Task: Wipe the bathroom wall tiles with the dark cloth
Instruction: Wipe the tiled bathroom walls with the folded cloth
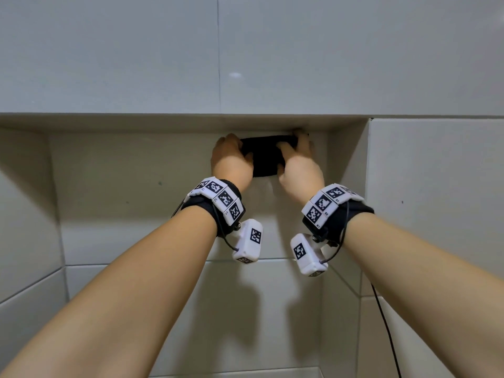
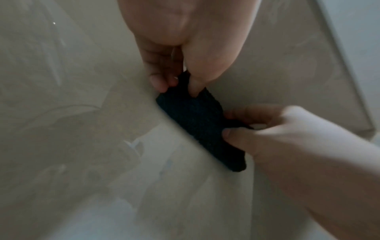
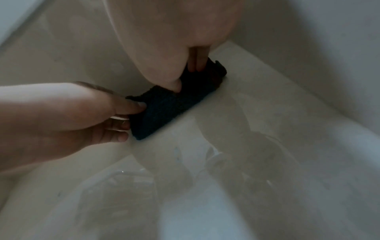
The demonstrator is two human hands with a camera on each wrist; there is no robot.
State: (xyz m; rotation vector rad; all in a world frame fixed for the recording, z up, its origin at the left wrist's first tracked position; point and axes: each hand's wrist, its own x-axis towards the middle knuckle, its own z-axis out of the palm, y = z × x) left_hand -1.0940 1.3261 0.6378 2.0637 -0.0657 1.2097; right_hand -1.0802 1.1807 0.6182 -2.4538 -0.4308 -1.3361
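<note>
A folded dark cloth [image 1: 266,158] lies flat against the beige back tile [image 1: 131,197] of a wall niche, just under the niche's top edge. My left hand [image 1: 241,154] pinches the cloth's left end between thumb and fingers. My right hand [image 1: 289,148] pinches its right end, fingertips up near the niche ceiling. In the left wrist view the left hand [image 2: 179,86] grips one end of the cloth [image 2: 197,123]. The right wrist view shows the right hand [image 3: 187,78] on the other end of the cloth [image 3: 170,110]. Most fingers are hidden behind the cloth or the hands.
The niche has side walls left [image 1: 24,200] and right [image 1: 346,186] and a low ceiling [image 1: 163,124] close above the hands. Large grey tiles [image 1: 109,50] cover the wall above. A black cable [image 1: 387,323] hangs from my right wrist.
</note>
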